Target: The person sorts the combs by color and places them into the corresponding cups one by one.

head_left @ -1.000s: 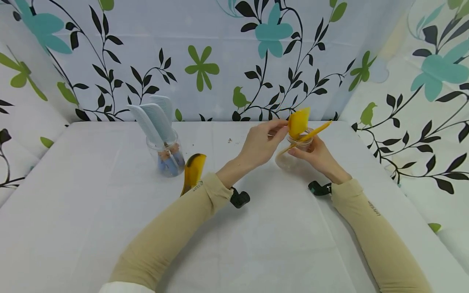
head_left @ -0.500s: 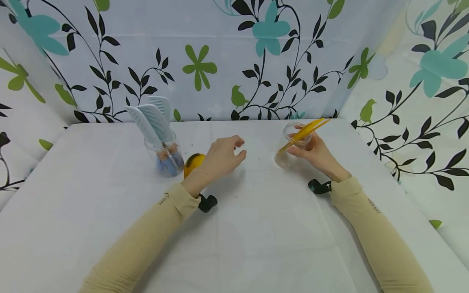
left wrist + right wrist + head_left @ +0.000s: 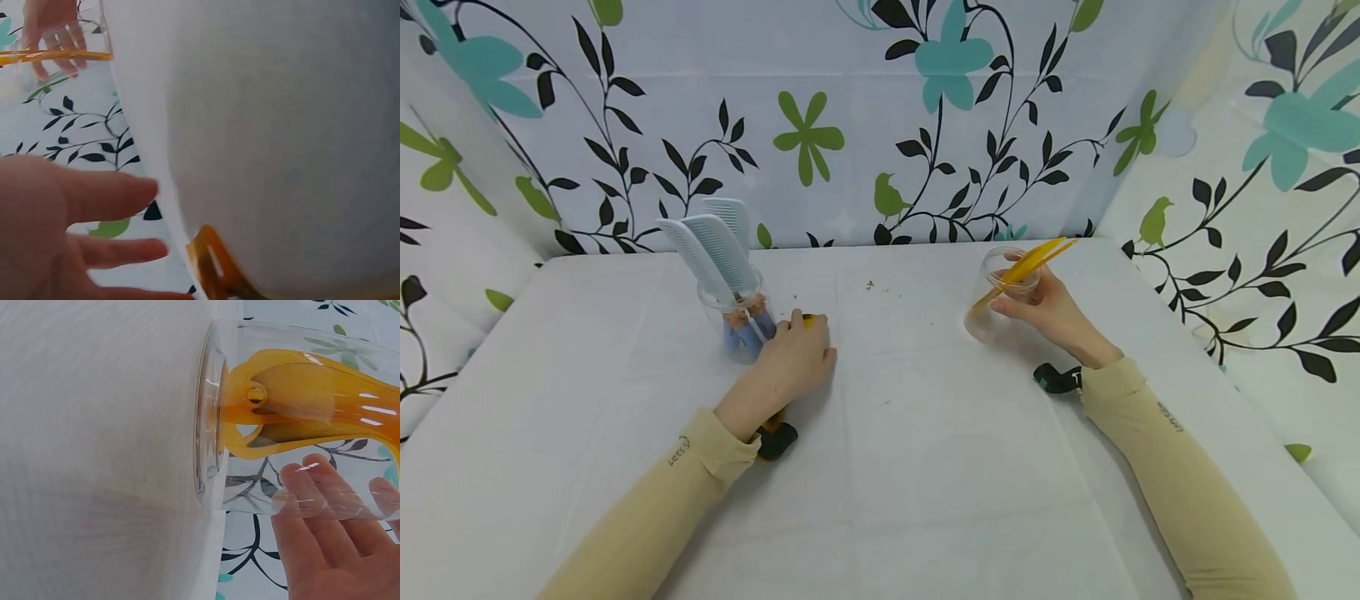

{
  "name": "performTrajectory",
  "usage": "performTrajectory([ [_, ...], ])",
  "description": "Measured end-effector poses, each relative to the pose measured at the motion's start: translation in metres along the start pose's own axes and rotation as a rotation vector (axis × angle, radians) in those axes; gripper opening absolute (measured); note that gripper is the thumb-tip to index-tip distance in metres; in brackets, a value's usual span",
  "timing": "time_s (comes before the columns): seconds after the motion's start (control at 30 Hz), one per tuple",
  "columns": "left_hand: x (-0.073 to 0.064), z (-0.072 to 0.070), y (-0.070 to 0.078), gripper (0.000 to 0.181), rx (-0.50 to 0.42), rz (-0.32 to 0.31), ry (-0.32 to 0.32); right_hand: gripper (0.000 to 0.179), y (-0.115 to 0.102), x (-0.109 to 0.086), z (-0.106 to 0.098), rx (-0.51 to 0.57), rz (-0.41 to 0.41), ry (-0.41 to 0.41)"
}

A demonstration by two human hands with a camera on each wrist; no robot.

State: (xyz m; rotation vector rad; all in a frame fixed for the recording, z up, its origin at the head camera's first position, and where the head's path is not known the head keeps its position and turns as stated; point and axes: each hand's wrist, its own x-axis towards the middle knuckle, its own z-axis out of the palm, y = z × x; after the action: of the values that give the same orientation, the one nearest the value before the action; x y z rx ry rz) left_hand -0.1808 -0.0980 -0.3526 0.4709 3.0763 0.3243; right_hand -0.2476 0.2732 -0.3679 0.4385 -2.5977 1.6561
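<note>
In the head view my left hand (image 3: 790, 358) reaches down over a yellow shoehorn (image 3: 808, 320) on the white table and hides most of it. The left wrist view shows this hand's fingers spread, apart from the translucent shoehorn (image 3: 215, 265) at the lower edge. At the right, my right hand (image 3: 1056, 315) grips a clear jar (image 3: 979, 323) that stands on the table. Yellow shoehorns (image 3: 1032, 258) lean inside the jar, their upper ends sticking out to the right. In the right wrist view their holed ends (image 3: 250, 447) rest near the jar's base.
Beside the left hand stands another clear jar (image 3: 709, 307) holding several pale blue combs (image 3: 711, 250), handles down. Small brown crumbs (image 3: 870, 285) lie toward the table's back. A leaf-patterned curtain (image 3: 850, 192) hangs behind the white table (image 3: 910, 467).
My left hand has let go of a shoehorn at the right jar and moved left to the one lying on the table. The right hand keeps its grip on the jar.
</note>
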Motion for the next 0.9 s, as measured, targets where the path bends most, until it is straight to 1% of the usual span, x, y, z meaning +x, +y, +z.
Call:
performTrajectory([
  [0.13,-0.0064,0.0027,0.0001,0.037,0.038,0.021,0.004,0.071,0.0002,0.0003,0.0001,0.004,-0.002,0.0],
  [0.2,-0.0078,0.0026,0.0001,0.036,0.048,0.031,-0.005,0.071,0.0004,0.0004,0.0003,0.009,-0.002,-0.001],
  [0.37,-0.0086,0.001,0.0006,0.033,0.063,0.046,-0.035,0.071,0.0013,0.001,-0.0004,0.007,-0.009,-0.001],
  [0.5,-0.0078,0.0012,0.0018,0.036,0.078,0.038,-0.053,0.071,0.0015,0.0011,-0.0012,0.004,-0.01,-0.002],
  [0.6,-0.0079,0.0013,0.0027,0.038,0.097,0.029,-0.038,0.071,0.0012,0.0006,-0.0013,-0.003,-0.003,-0.004],
  [0.73,-0.0086,0.0019,0.0027,0.036,0.106,0.029,0.008,0.071,0.0014,0.001,-0.0011,-0.006,-0.005,-0.007],
  [0.83,-0.0081,0.002,0.0025,0.034,0.096,0.031,0.036,0.071,0.0019,0.0017,-0.0009,-0.006,-0.008,-0.005],
  [0.9,-0.0069,0.0014,0.0024,0.035,0.078,0.021,0.037,0.071,0.0023,0.0023,-0.0007,-0.007,-0.011,-0.005],
])
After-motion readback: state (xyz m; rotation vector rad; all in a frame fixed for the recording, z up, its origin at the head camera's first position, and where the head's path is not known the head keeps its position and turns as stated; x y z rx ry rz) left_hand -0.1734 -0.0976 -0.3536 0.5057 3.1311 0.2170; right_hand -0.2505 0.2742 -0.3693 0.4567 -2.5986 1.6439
